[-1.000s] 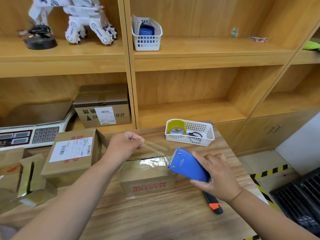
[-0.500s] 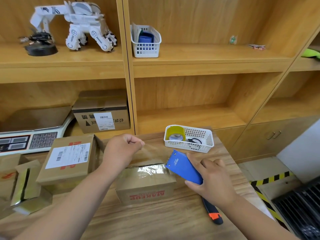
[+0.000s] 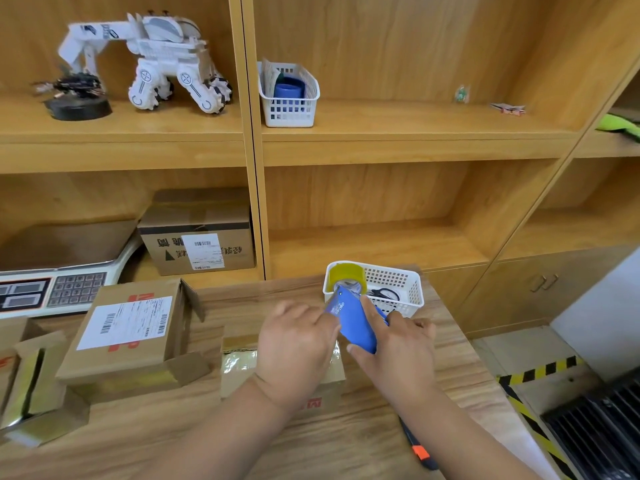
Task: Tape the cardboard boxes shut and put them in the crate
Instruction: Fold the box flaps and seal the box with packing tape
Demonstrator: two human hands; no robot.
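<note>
Resting on the wooden table [image 3: 346, 445] just in front of the person, a small cardboard box [image 3: 242, 362] is partly covered by both hands, and shiny clear tape is seen across its top. A blue tape dispenser [image 3: 353, 320] is gripped by the right hand [image 3: 398, 344], the thumb curled under its lower edge and a finger laid along its upper side, with its front end tilted up over the far right of the box. The left hand [image 3: 294, 344] is held knuckles-up over the box top, just beside the dispenser, with its fingers curled. The fingertips are hidden, so it cannot be told whether anything is pinched. Behind the dispenser, a white basket [image 3: 398, 282] is set at the far edge of the table, with a yellow tape roll [image 3: 346, 277] and scissors [image 3: 384, 292] inside. A knife [image 3: 420, 453] with an orange part is seen below the right forearm. A larger labelled box [image 3: 128, 327] is placed to the left, one side flap open, and another open box [image 3: 31, 375] lies at the left edge. A scale [image 3: 52, 289] is set behind them. A black slatted crate [image 3: 606, 427] is seen on the floor at the lower right.
</note>
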